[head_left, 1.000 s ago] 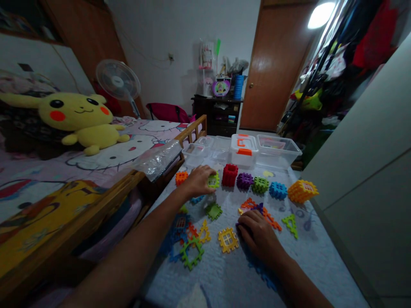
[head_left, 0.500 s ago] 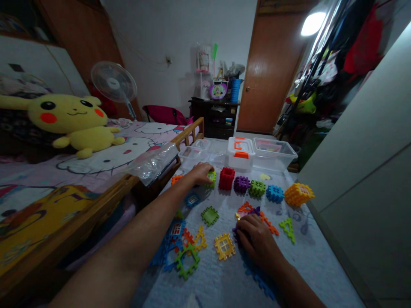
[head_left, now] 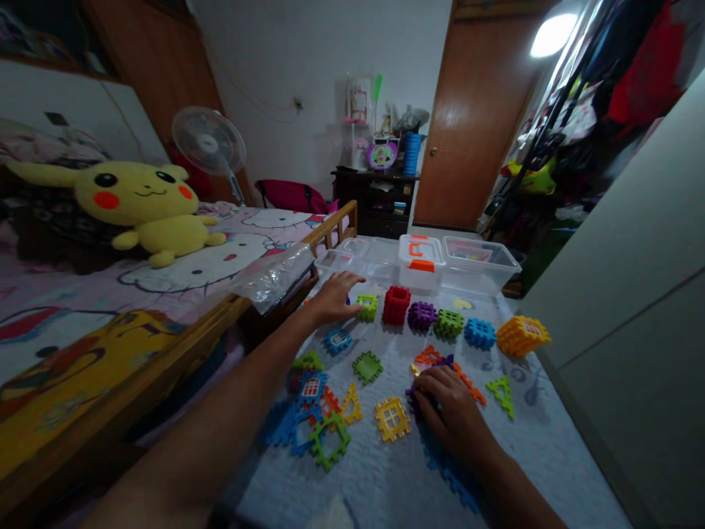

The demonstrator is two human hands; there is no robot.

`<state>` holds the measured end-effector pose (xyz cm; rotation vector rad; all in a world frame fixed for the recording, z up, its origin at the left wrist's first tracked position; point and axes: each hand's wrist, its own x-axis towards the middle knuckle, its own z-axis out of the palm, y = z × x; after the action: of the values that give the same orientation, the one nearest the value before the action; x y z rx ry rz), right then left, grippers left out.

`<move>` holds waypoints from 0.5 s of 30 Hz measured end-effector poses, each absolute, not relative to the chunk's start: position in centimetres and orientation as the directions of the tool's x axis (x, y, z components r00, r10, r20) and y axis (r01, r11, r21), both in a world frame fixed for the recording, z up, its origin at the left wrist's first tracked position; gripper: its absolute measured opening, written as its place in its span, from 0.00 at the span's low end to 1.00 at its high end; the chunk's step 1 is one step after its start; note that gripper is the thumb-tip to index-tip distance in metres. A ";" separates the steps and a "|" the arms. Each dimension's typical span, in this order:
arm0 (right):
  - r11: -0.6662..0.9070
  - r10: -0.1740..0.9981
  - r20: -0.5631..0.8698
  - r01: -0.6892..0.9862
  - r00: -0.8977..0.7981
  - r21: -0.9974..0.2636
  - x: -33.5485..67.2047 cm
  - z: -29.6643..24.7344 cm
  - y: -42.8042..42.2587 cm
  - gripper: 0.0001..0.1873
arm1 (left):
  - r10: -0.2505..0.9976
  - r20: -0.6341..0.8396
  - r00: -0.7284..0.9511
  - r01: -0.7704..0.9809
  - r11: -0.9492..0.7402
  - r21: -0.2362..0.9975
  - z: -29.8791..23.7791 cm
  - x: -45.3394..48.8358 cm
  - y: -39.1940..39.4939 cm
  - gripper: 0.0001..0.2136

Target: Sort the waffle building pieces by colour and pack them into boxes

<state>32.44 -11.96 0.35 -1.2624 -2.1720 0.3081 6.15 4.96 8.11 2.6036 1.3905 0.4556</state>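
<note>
Grip, left hand [head_left: 337, 295]: spread, index well off thumb, nothing pinched. Thumb tip at left side of lime block [head_left: 367, 308]; touching or just short, cannot tell. Lime block just left of red stack [head_left: 396, 305], apart from it, at about the same depth.

Grip, right hand [head_left: 447, 400]: palm down, fingers curled, nearer than red stack and to its right. Over purple piece [head_left: 411, 401] and orange pieces [head_left: 474, 388]. Undersides of fingers hidden; pinching or only resting, cannot tell.

Step in hand, by the look of it: release or small squaring-up of lime block in line with red stack; cannot say which.

Next move, as judged: calls for thumb backed straight off, no sideways shove toward red stack; if a regrip, a light pinch low on the sides.

Outward. Right of red stack, in a row: purple stack [head_left: 421, 316], green stack [head_left: 449, 323], blue stack [head_left: 479, 333], yellow stack [head_left: 521, 336], the last seemingly tilted. Nearer than red stack and left: blue window piece [head_left: 337, 339], green square [head_left: 367, 366], then jumbled pile [head_left: 311, 388] with green ring [head_left: 316, 443]. Straight nearer from red stack: yellow window piece [head_left: 392, 419], flat. Nearer, far right: green triangle [head_left: 501, 395]. Beyond red stack: clear box [head_left: 418, 279], orange latches.
</note>
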 end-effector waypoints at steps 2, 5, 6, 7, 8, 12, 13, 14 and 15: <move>0.524 0.847 0.381 0.708 -0.372 -0.474 32.5 0.3 -12.0 0.08 | 0.836 0.179 0.518 0.763 -0.546 0.346 8.4 4.1 2.9 0.22; 0.524 0.847 0.372 0.712 -0.379 -0.468 32.4 0.2 -11.9 0.08 | 0.860 0.045 0.508 0.773 -0.478 0.417 7.9 0.7 -0.7 0.19; 0.525 0.847 0.368 0.713 -0.384 -0.464 32.4 0.1 -11.9 0.08 | 0.869 0.010 0.495 0.786 -0.452 0.421 7.6 -0.4 -1.9 0.20; 0.526 0.846 0.368 0.715 -0.385 -0.461 32.4 0.1 -11.9 0.08 | 0.879 -0.015 0.477 0.799 -0.426 0.425 7.2 -1.4 -3.1 0.20; 0.527 0.845 0.368 0.714 -0.387 -0.460 32.4 0.1 -11.9 0.08 | 0.892 -0.029 0.452 0.812 -0.398 0.427 6.7 -2.3 -4.2 0.19; 0.534 0.840 0.381 0.710 -0.386 -0.459 32.4 0.0 -11.8 0.09 | 0.932 -0.079 0.354 0.842 -0.281 0.461 5.4 -4.1 -7.9 0.15; 0.534 0.840 0.382 0.711 -0.385 -0.458 32.4 0.0 -11.8 0.09 | 0.936 -0.100 0.338 0.843 -0.254 0.475 5.2 -4.1 -8.6 0.15; 0.533 0.840 0.382 0.712 -0.385 -0.457 32.4 0.0 -11.8 0.09 | 0.937 -0.118 0.328 0.840 -0.233 0.490 5.0 -4.0 -9.2 0.14; 0.534 0.840 0.382 0.713 -0.385 -0.455 32.4 -0.1 -11.8 0.09 | 0.939 -0.129 0.320 0.837 -0.217 0.502 4.8 -3.8 -9.7 0.13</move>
<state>32.42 -11.82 -0.06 -1.2530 -2.1975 0.2881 -3.75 -9.69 4.75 2.1061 1.5637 0.2768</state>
